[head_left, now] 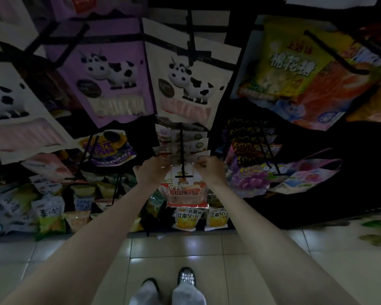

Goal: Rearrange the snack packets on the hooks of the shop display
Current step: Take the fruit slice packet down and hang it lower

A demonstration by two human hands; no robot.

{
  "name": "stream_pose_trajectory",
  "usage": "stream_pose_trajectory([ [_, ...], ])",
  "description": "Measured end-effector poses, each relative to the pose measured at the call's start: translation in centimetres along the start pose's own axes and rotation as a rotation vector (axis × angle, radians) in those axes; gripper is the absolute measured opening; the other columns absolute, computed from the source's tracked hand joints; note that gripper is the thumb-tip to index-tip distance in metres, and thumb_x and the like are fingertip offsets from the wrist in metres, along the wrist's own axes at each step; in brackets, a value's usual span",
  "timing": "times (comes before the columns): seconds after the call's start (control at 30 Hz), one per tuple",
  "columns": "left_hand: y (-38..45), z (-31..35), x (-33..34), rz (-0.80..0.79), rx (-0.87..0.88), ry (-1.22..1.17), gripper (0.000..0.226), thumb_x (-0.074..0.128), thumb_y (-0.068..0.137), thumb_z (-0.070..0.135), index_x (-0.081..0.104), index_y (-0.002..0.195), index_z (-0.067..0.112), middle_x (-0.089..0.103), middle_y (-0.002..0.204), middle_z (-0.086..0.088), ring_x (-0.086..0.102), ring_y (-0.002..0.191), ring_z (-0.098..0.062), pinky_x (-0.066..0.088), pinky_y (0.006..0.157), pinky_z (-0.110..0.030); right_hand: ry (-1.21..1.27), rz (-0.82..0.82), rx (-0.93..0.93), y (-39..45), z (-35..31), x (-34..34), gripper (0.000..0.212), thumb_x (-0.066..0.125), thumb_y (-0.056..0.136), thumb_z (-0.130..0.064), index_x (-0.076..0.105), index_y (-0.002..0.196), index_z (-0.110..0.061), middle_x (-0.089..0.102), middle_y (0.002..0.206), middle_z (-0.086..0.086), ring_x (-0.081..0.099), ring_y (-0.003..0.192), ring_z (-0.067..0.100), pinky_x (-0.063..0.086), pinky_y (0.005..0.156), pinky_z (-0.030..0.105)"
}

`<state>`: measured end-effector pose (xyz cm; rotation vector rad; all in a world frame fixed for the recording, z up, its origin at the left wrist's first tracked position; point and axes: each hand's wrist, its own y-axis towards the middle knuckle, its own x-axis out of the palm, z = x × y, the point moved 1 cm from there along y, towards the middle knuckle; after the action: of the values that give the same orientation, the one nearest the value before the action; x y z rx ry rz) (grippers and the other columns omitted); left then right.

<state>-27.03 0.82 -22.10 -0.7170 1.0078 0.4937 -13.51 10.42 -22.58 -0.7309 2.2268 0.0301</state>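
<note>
The central hook (181,150) was crowded: a red-and-white packet (183,190) hung at its tip and more packets (180,137) were stacked behind it along the rod, leaving no bare rod. The left hand (151,170) and right hand (210,169) closed off both sides of that tip. Above, a white cow packet (189,84) and a purple cow packet (110,78) hung low over the hook, blocking any reach from overhead. To the right, the purple grape packets (251,172) stood near. Below, yellow packets (186,217) filled the bottom row. Open room lay only toward the tiled floor (174,249), between the forearms.
</note>
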Motion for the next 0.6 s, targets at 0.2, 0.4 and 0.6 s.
stream_pose_trajectory([
  [0.2, 0.6, 0.4, 0.5, 0.098, 0.004, 0.023, 0.028, 0.046, 0.095, 0.034, 0.071, 0.096, 0.02, 0.065, 0.097, -0.006, 0.057, 0.1, -0.028, 0.034, 0.092, -0.041, 0.027, 0.068, 0.025, 0.0, -0.2, 0.6, 0.019, 0.055, 0.093, -0.018, 0.07, 0.105, -0.016, 0.069, 0.107, -0.004, 0.063, 0.097, 0.013, 0.04, 0.068, 0.019],
  [0.4, -1.9, -0.4, -0.1, 0.275, 0.244, -0.184, 0.034, 0.056, 0.085, 0.003, 0.06, 0.117, 0.011, 0.051, 0.119, -0.014, 0.05, 0.107, -0.034, 0.046, 0.084, -0.051, 0.098, 0.128, -0.002, -2.0, -0.5, -1.5, 0.021, 0.052, 0.094, -0.012, 0.059, 0.114, -0.007, 0.065, 0.108, 0.006, 0.061, 0.091, 0.015, 0.041, 0.061, 0.011],
  [0.6, -4.9, -0.4, -6.6, 0.499, 0.411, -0.371, 0.035, 0.053, 0.083, -0.007, 0.054, 0.116, 0.004, 0.05, 0.117, -0.016, 0.053, 0.104, -0.032, 0.044, 0.078, -0.037, 0.315, 0.418, -0.213, -4.7, -5.9, -10.5, 0.032, 0.059, 0.09, -0.011, 0.05, 0.121, -0.007, 0.06, 0.111, 0.002, 0.056, 0.086, 0.003, 0.04, 0.068, 0.002],
])
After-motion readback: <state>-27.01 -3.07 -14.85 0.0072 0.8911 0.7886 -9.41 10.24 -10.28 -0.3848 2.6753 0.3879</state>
